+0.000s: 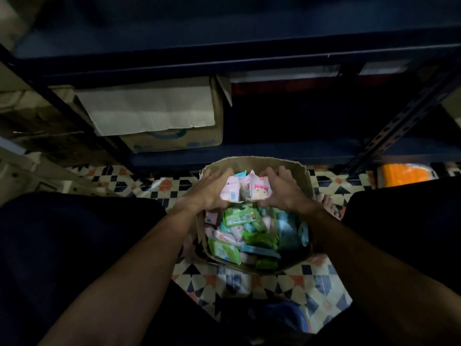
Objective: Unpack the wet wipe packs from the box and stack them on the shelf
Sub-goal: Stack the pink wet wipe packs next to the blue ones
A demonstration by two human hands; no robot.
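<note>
An open cardboard box [305, 181] stands on the patterned floor between my knees, filled with several green, blue and pink wet wipe packs [239, 216]. Above its far half, both hands clasp a bunch of pink packs [245, 187] from either side. My left hand [209, 191] grips the left side of the bunch, and my right hand [283, 188] grips the right side. The dark blue metal shelf [287, 151] runs just behind the box, with a low board near the floor and another board higher up.
A cardboard carton [174, 121] with a hanging flap sits on the low shelf board at the left. An orange pack [404, 172] lies under the shelf at the right. The slotted shelf upright [399, 126] slants at the right. My dark-clothed knees flank the box.
</note>
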